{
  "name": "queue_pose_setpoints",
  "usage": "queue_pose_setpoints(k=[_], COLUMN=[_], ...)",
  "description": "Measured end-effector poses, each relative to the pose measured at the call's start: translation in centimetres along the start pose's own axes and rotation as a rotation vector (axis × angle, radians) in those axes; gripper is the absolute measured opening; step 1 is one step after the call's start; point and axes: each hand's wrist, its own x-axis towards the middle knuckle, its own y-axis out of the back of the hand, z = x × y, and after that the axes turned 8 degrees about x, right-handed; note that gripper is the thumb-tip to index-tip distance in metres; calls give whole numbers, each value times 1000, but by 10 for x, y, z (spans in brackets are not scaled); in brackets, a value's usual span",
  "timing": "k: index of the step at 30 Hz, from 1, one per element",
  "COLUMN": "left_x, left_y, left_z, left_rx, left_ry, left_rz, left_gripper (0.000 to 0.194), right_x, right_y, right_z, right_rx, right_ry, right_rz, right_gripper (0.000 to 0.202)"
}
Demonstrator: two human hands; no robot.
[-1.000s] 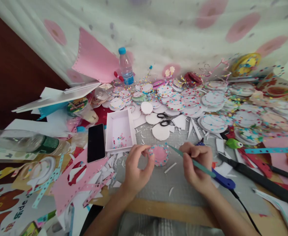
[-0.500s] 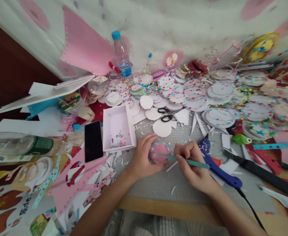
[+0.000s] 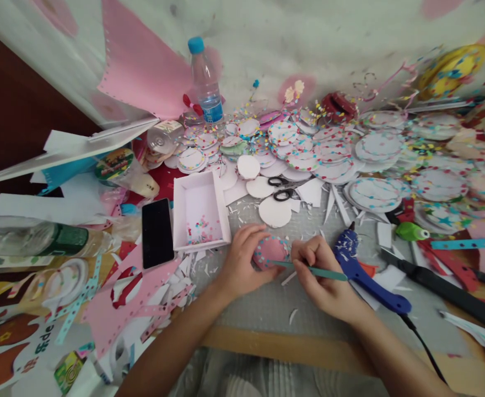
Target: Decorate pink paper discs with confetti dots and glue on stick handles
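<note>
Left hand [image 3: 242,267], half-curled round the pink disc [image 3: 270,249], centre, should brace it; right hand [image 3: 323,281], pinching the teal tool [image 3: 329,274], should press lightly.

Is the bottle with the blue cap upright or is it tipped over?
Upright: the bottle has its blue cap at the top, its label below.

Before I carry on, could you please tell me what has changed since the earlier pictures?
The left hand went from pinching the pink disc to spreading around its edge. The right hand moved left, uncovering more of the blue glue gun, and its teal tool shifted from the disc's rim across its lower part. Phone and scissors stayed put.
</note>
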Motion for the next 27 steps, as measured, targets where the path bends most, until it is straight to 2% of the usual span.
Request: queue_pose_setpoints(k=[12,27], left_x=[-1,0], left_y=[-1,1], left_z=[-1,0], left_rx=[-3,-1], left_ry=[19,18], left_rz=[-11,-13], left_gripper=[56,55], right_x=[1,1], right_y=[-1,1], right_z=[0,0], right_rx=[-55,-15], right_ry=[8,26], right_rz=[-51,-18], right_gripper=[23,22])
